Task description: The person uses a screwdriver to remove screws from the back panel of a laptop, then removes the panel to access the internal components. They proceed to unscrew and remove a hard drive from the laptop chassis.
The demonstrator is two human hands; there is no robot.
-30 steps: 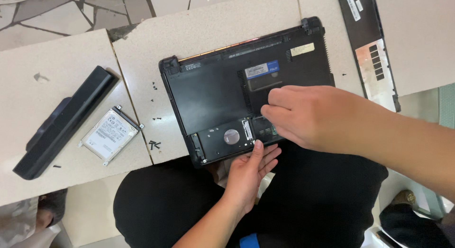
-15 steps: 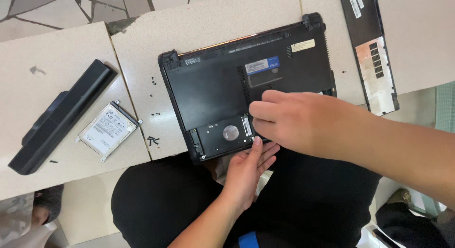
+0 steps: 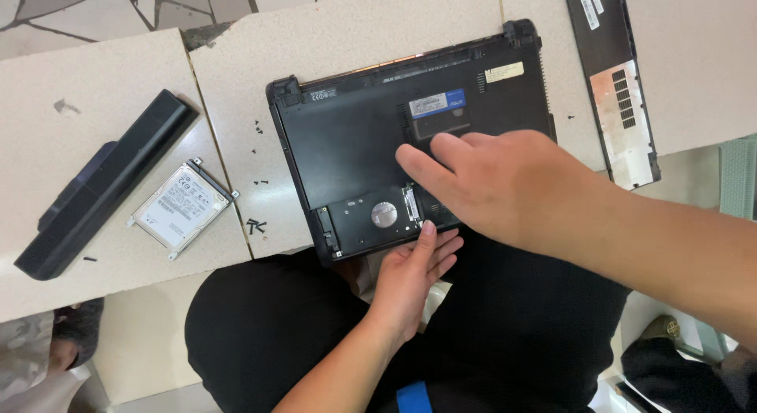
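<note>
A black laptop [image 3: 371,137] is lying upside down on the pale speckled table [image 3: 95,74], its near edge hanging over the table's front toward the person's lap. On its underside a blue and white rectangular label [image 3: 437,104] is showing above an open memory slot, a small cream label [image 3: 505,71] is sitting near the far right corner, and a round silver sticker [image 3: 382,215] is lying in the open drive bay at the near edge. To the left, a silver hard drive [image 3: 181,206] with a white printed label is resting flat and tilted, just beside a long black battery [image 3: 102,184] that is lying diagonally. Small black screws [image 3: 255,224] are lying scattered between the drive and the laptop. At the upper right, a black cover panel [image 3: 611,74] is lying with its inside up, bearing a white strip label near its far end and a pinkish foil patch with vent slots lower down. The right hand [image 3: 505,184] is stretching palm down across the laptop's underside, fingers extended and slightly spread, fingertips pressing near the memory slot and gripping nothing. The left hand [image 3: 414,275] is reaching up from the lap, palm up, fingers together and slightly curled, the thumb tip touching the laptop's near edge beside the drive bay.
</note>
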